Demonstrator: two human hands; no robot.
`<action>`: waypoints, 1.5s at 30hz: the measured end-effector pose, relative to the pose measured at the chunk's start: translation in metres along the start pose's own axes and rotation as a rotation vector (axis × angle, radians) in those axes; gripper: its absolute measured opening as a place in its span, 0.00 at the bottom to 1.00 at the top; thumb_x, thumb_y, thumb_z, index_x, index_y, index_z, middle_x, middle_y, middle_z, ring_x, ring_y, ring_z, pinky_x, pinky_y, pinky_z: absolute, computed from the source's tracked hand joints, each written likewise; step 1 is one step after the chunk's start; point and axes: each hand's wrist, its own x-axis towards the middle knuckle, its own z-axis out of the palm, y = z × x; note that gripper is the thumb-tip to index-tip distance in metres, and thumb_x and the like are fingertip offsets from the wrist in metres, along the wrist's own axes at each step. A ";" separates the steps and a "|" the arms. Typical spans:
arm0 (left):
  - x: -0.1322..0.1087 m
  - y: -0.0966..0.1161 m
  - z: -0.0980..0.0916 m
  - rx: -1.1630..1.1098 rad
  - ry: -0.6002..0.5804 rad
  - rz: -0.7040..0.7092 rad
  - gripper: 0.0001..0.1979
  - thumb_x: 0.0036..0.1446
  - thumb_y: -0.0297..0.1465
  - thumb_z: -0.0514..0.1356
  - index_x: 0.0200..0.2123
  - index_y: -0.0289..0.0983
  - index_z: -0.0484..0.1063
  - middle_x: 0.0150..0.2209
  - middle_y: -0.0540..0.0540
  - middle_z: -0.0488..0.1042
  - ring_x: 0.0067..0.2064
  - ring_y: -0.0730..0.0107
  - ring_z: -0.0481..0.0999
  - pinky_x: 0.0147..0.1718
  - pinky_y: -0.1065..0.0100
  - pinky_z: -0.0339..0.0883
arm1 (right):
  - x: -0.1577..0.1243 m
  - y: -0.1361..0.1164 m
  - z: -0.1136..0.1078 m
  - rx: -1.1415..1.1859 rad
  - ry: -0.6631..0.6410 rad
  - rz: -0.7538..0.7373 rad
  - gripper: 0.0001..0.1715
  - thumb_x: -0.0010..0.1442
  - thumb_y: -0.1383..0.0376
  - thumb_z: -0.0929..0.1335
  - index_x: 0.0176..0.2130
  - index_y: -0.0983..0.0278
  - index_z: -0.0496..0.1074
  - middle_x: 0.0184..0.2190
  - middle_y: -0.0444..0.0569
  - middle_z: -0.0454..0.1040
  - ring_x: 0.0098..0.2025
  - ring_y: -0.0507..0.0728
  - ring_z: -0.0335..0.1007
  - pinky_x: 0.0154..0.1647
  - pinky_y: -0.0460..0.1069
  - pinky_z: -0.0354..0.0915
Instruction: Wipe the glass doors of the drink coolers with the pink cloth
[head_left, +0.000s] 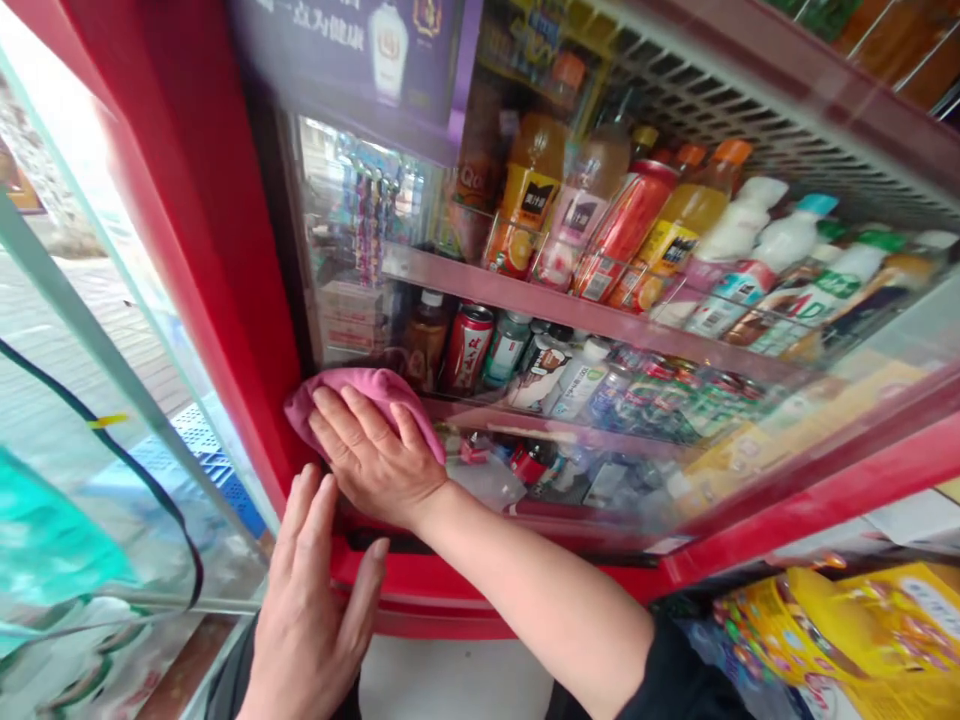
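Head view: your right hand (379, 462) lies flat, pinning the pink cloth (394, 386) beneath it to the glass door (487, 485), likely spreading pressure; your left hand (306, 605), fingers outstretched, sits empty just below.

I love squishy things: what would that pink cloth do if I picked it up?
The pink cloth is probably floppy: its edge bunches in soft folds. It likely won't roll, since it spreads flat under the right hand.

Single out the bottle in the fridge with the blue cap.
The white bottle just right of the white-capped bottle, behind the glass; its light-blue cap sets it apart from the orange, white and green caps nearby.
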 end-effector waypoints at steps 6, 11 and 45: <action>0.031 0.001 0.001 -0.163 0.029 -0.002 0.40 0.72 0.38 0.61 0.82 0.47 0.50 0.82 0.41 0.56 0.81 0.52 0.59 0.80 0.49 0.56 | -0.005 0.003 -0.018 -0.003 0.152 0.003 0.33 0.82 0.61 0.59 0.79 0.62 0.57 0.83 0.44 0.50 0.86 0.53 0.42 0.85 0.53 0.54; 0.055 0.009 0.006 -0.157 0.042 0.048 0.38 0.75 0.39 0.57 0.82 0.45 0.48 0.83 0.41 0.54 0.82 0.54 0.56 0.81 0.51 0.52 | -0.012 0.013 -0.028 0.047 0.123 0.010 0.34 0.82 0.63 0.58 0.80 0.67 0.54 0.82 0.49 0.55 0.84 0.53 0.49 0.85 0.54 0.55; 0.095 0.091 0.153 0.383 0.139 0.765 0.46 0.69 0.41 0.64 0.83 0.46 0.45 0.85 0.37 0.39 0.85 0.39 0.32 0.79 0.26 0.33 | -0.258 0.062 -0.153 0.005 0.694 0.625 0.34 0.70 0.64 0.70 0.72 0.65 0.69 0.74 0.63 0.71 0.82 0.70 0.58 0.81 0.72 0.58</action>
